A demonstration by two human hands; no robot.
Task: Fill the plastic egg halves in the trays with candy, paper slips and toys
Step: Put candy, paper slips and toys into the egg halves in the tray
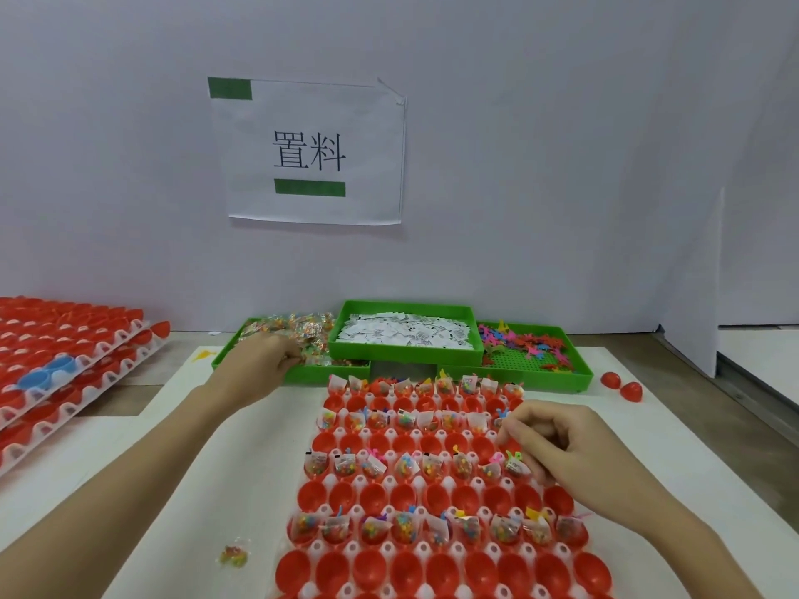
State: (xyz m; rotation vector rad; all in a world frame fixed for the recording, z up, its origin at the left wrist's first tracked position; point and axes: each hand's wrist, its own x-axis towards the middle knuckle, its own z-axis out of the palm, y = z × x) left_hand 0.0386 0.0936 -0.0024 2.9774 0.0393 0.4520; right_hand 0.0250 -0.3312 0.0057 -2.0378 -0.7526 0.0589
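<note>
A white tray (449, 484) of red egg halves lies in front of me. Alternate rows hold candy packets, paper slips and small toys; the rows between are bare red halves (374, 497). My left hand (259, 358) reaches into the green candy tray (298, 373) at the back left, its fingers curled among the candy packets (302, 328). My right hand (553, 443) hovers over the right end of the filled rows with fingers curled; whether it holds anything is hidden.
A green tray of paper slips (402, 335) sits at the back centre, a green tray of coloured toys (527, 348) to its right. Stacked trays of red halves (65, 352) lie at left. Two loose red halves (622, 384) and a stray candy packet (233, 555) rest on the table.
</note>
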